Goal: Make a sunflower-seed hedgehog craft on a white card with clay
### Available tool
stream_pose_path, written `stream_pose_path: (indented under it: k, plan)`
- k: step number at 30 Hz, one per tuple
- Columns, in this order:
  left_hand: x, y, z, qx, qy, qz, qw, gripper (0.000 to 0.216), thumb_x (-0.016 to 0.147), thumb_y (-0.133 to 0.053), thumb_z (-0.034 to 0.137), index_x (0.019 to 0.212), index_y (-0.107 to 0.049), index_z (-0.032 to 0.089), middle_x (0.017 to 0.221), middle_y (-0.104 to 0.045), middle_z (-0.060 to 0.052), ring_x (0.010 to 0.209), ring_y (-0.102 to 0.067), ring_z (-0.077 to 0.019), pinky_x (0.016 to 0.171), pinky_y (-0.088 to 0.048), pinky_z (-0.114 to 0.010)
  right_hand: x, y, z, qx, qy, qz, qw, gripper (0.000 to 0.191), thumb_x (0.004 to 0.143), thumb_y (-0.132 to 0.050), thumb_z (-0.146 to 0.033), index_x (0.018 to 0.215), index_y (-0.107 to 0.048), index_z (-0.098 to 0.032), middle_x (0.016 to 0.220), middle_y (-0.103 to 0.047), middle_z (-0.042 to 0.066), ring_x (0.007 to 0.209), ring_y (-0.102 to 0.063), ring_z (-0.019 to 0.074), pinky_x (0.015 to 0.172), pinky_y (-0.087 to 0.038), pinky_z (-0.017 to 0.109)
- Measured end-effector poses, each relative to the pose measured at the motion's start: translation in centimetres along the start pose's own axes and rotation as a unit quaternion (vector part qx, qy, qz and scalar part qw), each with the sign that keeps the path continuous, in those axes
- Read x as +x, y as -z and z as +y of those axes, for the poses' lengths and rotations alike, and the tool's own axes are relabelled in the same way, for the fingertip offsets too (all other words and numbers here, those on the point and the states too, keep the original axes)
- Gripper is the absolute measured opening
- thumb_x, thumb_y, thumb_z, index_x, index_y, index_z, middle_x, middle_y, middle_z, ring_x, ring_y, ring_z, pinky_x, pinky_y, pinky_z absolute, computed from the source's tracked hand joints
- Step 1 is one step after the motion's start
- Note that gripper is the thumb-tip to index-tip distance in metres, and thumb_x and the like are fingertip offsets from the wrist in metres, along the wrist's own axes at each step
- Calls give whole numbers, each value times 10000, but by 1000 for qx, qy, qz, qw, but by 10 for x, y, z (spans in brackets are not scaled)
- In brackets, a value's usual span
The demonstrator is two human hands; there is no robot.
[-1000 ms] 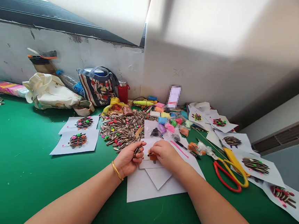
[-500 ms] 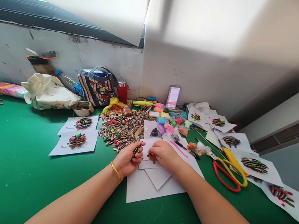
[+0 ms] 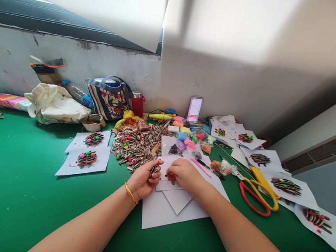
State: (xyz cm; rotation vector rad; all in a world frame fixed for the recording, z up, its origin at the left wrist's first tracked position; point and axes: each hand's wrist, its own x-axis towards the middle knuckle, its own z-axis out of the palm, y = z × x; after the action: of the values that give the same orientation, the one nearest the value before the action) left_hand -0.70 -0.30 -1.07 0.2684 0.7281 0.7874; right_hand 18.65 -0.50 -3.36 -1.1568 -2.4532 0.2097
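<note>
My left hand is closed around several striped sunflower seeds, just left of a small white card. On that card lies a flat brown-orange clay shape with a dark dot at its left end. My right hand bends over the card, its fingertips pinched together at the clay. Whatever is between those fingertips is hidden. Larger white sheets lie under the card. A heap of sunflower seeds mixed with small coloured balls spreads behind my left hand.
Scissors with red and yellow handles lie to the right, near finished seed hedgehog cards. Two more hedgehog cards lie left. Coloured clay lumps, a pen, a red flask and bags stand or lie toward the wall.
</note>
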Motion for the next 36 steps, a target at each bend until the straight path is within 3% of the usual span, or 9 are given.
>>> stream_pose_path:
  k: [9, 13, 16, 21, 24, 28, 36]
  plan:
    - [0, 1, 0, -8, 7, -15, 1000, 130, 892, -552, 213, 956, -581, 104, 671, -395, 49, 415, -336, 1, 314, -206, -91, -4, 14, -9, -19, -19, -6, 1000, 210, 825, -616, -93, 901, -730, -252, 822, -648, 27, 782, -535, 168, 716, -350, 298]
    - [-2, 1, 1, -10, 29, -16, 999, 155, 855, -553, 184, 981, -592, 103, 672, -401, 47, 415, -326, -4, 311, -211, -100, -7, 17, -15, -11, -42, 64, 997, 231, 881, -543, -111, 1015, -695, -221, 888, -646, 49, 864, -535, 188, 764, -355, 319]
    - [-4, -1, 0, 4, 40, -20, 999, 178, 832, -571, 165, 991, -602, 93, 680, -420, 42, 419, -331, -1, 316, -226, -98, -7, 16, -20, 11, -46, 112, 993, 181, 922, -522, -177, 981, -689, -216, 889, -633, 51, 862, -527, 190, 778, -361, 331]
    - [-6, -4, -4, 20, 33, -33, 999, 102, 834, -588, 163, 902, -601, 87, 667, -438, 38, 419, -348, 3, 317, -222, -91, -4, 15, -28, 38, -48, 154, 986, 178, 937, -532, -261, 1027, -681, -227, 894, -617, 53, 871, -516, 197, 796, -367, 348]
    - [-6, -4, -7, 24, 51, -39, 998, 103, 854, -566, 170, 795, -564, 86, 657, -447, 28, 421, -366, 0, 316, -213, -91, -2, 14, -28, 47, -45, 141, 988, 172, 934, -540, -267, 985, -702, -239, 864, -605, 46, 855, -508, 193, 770, -367, 338]
    - [-7, -4, -11, 39, 51, -33, 997, 113, 875, -545, 172, 796, -553, 92, 671, -466, 21, 423, -382, -2, 318, -211, -88, -2, 11, -27, 83, -42, 139, 986, 156, 919, -567, -267, 898, -719, -238, 824, -594, 35, 827, -513, 180, 746, -373, 324]
    - [-7, -5, -11, 58, 66, -22, 996, 147, 888, -564, 239, 813, -549, 114, 673, -477, 29, 409, -362, 2, 313, -202, -81, -2, 13, -30, 173, -104, 174, 964, 130, 876, -575, -210, 799, -679, -210, 825, -579, 30, 841, -534, 180, 765, -413, 322]
